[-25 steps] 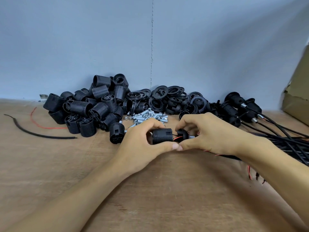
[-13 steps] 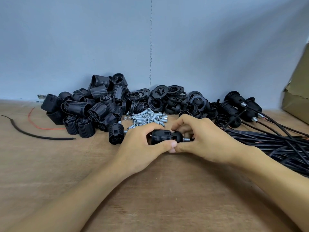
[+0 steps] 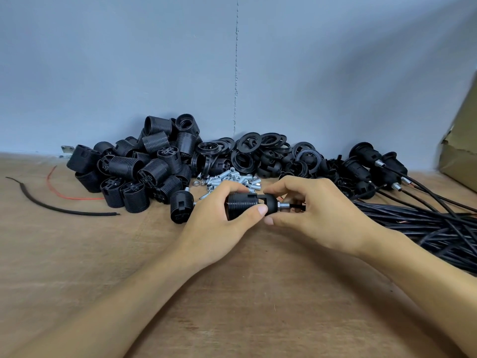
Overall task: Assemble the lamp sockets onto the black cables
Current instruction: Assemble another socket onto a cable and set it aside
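Just above the table's middle, my left hand point(image 3: 219, 223) grips the ribbed body of a black lamp socket point(image 3: 242, 206). My right hand point(image 3: 317, 210) pinches the socket's rounded cap point(image 3: 271, 205), which sits against the body. A silver threaded nipple point(image 3: 284, 204) sticks out of the cap to the right, with a black cable point(image 3: 299, 207) running from it under my right fingers. The bundle of black cables point(image 3: 418, 223) lies at the right.
A pile of loose ribbed socket bodies point(image 3: 144, 171) sits at back left, black rings point(image 3: 260, 153) behind the hands, silver nipples point(image 3: 232, 179) between them. Finished sockets on cables point(image 3: 374, 164) lie back right. A stray black wire point(image 3: 51, 208) and red wire point(image 3: 67, 196) lie left. Cardboard box point(image 3: 459, 156) at right edge.
The cap and socket body, apart with a red wire showing between them a second ago, have been pushed together. The joined socket now sits slightly higher, with the nipple and cable visible.
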`<action>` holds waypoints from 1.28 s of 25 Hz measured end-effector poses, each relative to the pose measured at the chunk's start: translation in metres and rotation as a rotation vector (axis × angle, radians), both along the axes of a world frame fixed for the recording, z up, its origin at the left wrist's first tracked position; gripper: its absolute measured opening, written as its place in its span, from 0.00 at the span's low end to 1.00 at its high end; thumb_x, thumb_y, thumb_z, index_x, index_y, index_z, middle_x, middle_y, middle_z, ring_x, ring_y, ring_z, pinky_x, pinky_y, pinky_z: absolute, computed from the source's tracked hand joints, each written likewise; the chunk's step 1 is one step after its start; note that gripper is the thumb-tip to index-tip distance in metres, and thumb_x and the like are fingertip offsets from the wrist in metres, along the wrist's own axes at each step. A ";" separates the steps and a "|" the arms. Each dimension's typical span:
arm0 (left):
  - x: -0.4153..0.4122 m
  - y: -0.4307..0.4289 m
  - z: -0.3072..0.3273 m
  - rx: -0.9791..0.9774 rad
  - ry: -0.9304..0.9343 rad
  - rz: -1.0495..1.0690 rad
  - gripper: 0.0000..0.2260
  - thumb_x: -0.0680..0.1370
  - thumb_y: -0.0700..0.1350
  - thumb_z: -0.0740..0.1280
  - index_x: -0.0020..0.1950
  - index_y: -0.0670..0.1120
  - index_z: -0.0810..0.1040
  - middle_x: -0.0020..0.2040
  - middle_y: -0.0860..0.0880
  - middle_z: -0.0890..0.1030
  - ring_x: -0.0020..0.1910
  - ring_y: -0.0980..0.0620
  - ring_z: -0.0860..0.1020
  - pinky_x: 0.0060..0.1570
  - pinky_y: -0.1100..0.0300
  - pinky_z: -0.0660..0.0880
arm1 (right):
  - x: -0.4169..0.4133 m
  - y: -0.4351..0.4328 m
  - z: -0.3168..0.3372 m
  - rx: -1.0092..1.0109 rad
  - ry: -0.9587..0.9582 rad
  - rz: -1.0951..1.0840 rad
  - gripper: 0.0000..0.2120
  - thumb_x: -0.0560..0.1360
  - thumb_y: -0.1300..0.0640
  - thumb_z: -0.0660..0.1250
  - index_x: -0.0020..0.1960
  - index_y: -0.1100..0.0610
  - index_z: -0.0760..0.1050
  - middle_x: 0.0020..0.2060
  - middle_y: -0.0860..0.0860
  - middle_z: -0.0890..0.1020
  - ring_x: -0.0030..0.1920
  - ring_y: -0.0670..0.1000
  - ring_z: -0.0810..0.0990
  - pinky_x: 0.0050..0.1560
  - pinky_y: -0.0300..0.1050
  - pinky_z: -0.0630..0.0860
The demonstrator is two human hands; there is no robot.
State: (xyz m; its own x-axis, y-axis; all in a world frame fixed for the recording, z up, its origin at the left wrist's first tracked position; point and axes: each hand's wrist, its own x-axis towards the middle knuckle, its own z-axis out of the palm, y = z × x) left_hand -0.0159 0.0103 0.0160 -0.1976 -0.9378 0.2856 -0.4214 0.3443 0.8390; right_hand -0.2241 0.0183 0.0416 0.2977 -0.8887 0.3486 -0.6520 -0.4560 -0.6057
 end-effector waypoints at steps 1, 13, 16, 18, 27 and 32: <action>0.000 0.000 0.000 -0.002 -0.006 0.000 0.13 0.75 0.57 0.73 0.58 0.58 0.77 0.47 0.62 0.81 0.49 0.72 0.76 0.43 0.80 0.68 | 0.001 0.000 -0.001 -0.016 -0.002 0.000 0.18 0.70 0.50 0.79 0.58 0.46 0.81 0.50 0.38 0.84 0.49 0.41 0.83 0.49 0.34 0.78; -0.013 0.009 0.001 0.092 -0.016 0.055 0.26 0.59 0.75 0.67 0.50 0.65 0.67 0.45 0.69 0.79 0.42 0.67 0.78 0.33 0.69 0.68 | 0.013 0.008 -0.013 -0.124 0.072 0.000 0.15 0.74 0.61 0.71 0.59 0.52 0.81 0.46 0.45 0.85 0.44 0.43 0.82 0.44 0.34 0.75; -0.015 0.006 0.000 0.105 -0.034 0.087 0.23 0.60 0.74 0.66 0.47 0.65 0.66 0.41 0.60 0.81 0.39 0.64 0.78 0.37 0.60 0.70 | 0.017 0.011 -0.017 -0.144 0.052 0.002 0.12 0.74 0.56 0.73 0.58 0.52 0.81 0.47 0.46 0.84 0.46 0.44 0.80 0.45 0.35 0.74; -0.016 0.005 -0.001 0.104 -0.061 0.100 0.22 0.61 0.74 0.65 0.47 0.64 0.66 0.39 0.56 0.81 0.36 0.63 0.77 0.36 0.59 0.69 | 0.018 0.012 -0.019 -0.166 0.059 -0.002 0.12 0.74 0.54 0.74 0.57 0.53 0.81 0.47 0.46 0.83 0.45 0.42 0.78 0.44 0.33 0.72; -0.014 0.006 -0.004 0.091 0.074 0.057 0.14 0.72 0.59 0.74 0.47 0.60 0.70 0.40 0.57 0.82 0.36 0.62 0.78 0.35 0.72 0.70 | 0.021 0.016 -0.026 -0.240 0.028 -0.023 0.16 0.73 0.49 0.71 0.60 0.52 0.81 0.49 0.44 0.84 0.50 0.43 0.81 0.50 0.42 0.76; -0.020 0.010 -0.003 0.131 0.244 0.055 0.14 0.70 0.57 0.75 0.49 0.58 0.73 0.42 0.57 0.83 0.42 0.57 0.83 0.42 0.66 0.77 | 0.020 0.016 -0.030 -0.290 -0.027 -0.026 0.16 0.74 0.52 0.73 0.60 0.54 0.80 0.51 0.46 0.84 0.54 0.46 0.81 0.53 0.47 0.79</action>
